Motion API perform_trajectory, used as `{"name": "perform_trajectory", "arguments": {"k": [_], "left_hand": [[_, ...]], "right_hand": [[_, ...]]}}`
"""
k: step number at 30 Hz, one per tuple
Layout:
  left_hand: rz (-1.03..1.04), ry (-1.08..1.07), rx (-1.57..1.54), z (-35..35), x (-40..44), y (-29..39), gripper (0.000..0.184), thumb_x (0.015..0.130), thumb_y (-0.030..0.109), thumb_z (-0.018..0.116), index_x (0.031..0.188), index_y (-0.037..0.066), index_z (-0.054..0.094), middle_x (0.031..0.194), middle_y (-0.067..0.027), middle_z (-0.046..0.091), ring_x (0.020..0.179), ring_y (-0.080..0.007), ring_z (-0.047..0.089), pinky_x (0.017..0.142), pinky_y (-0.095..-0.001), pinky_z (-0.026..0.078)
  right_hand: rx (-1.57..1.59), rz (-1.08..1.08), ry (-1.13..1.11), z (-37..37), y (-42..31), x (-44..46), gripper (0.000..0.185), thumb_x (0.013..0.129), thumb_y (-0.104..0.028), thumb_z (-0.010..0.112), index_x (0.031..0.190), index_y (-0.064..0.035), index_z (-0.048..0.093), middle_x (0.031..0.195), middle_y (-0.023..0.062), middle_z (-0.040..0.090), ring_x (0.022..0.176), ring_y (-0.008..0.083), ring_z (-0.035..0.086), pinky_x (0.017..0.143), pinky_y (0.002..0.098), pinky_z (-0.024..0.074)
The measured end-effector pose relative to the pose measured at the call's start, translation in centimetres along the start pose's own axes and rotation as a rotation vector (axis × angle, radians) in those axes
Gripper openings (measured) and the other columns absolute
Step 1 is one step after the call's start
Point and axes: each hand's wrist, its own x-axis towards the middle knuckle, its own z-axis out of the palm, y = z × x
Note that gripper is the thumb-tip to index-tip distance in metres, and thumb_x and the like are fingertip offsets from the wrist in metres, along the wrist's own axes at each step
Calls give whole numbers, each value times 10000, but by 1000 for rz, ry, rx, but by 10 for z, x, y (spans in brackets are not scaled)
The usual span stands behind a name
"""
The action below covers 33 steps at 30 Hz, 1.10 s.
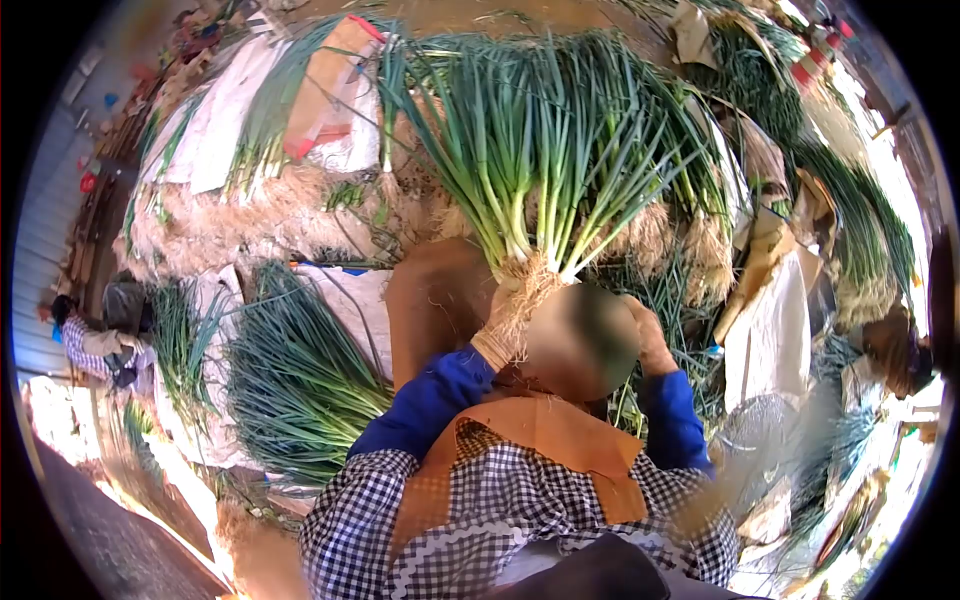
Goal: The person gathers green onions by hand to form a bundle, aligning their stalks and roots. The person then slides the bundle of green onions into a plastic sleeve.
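Here, left hand (498, 325) clasping green onion bunch (530, 195) near its roots (530, 280), right hand (653, 338) alongside, its grip unclear behind blur

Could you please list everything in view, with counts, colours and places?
Held green onion bunch: one, green with pale stems and tan roots, centre
Other green onion heaps: several, green, ahead and on both sides
White sacking: several pieces, white, upper left and right
Red-edged sheet: one, tan, upper left
Co-worker: one, checked top, far left
Corrugated wall: one, pale blue, left edge
Apron: one, orange-brown, bottom centre
Checked garment: one, black and white, bottom centre
Left grip: one, blue sleeve, at the bunch's root end
Right grip: one, blue sleeve, right of the roots; its hold is hidden by blur
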Motion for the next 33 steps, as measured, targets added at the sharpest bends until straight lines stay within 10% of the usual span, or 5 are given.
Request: {"name": "perform_trajectory", "arguments": {"k": [13, 15, 17, 25, 33], "left_hand": [[-65, -107, -54, -19, -2, 7, 543, 823, 279, 462, 1256, -45, 414, 1087, -253, 556, 796, -303, 622, 488, -314, 550], [5, -5, -72, -2, 0, -4, 532, 832, 268, 456, 1258, -47, 411, 1028, -258, 563, 676, -246, 606, 345, -224, 463], [121, 141, 10, 5, 3, -11, 507, 843, 253, 447, 1246, -52, 413, 1019, -264, 553, 612, -213, 592, 381, -236, 489], [173, 89, -56, -4, 4, -15, 476, 867, 253, 449, 1231, -54, 429, 1049, -235, 540, 786, -283, 582, 476, -263, 515], [108, -67, -32, -10, 4, -4, 489, 845, 235, 436, 1226, -72, 414, 1074, -231, 560, 841, -286, 613, 642, -374, 564]], "right_hand": [[332, -507, -295, 13, -61, -26, 227, 874, -99, 525, 667, -8, 551, 650, 41, 552, 570, 119, 490, 537, 268, 408], [159, 99, -296, -7, -72, -28, 197, 883, -156, 532, 758, -20, 600, 663, 51, 563, 591, 122, 508, 551, 267, 417], [-270, 97, 19, 7, -18, 3, 243, 930, -229, 470, 874, -22, 584, 652, 12, 557, 585, 112, 529, 566, 244, 443], [925, 15, 80, 95, 5, 51, 367, 963, -277, 406, 1105, 28, 553, 992, 76, 608, 818, 136, 588, 755, 275, 478], [914, 181, 311, 44, 1, -9, 224, 916, -221, 492, 895, -7, 554, 673, 9, 508, 534, 92, 458, 485, 236, 369]]}}
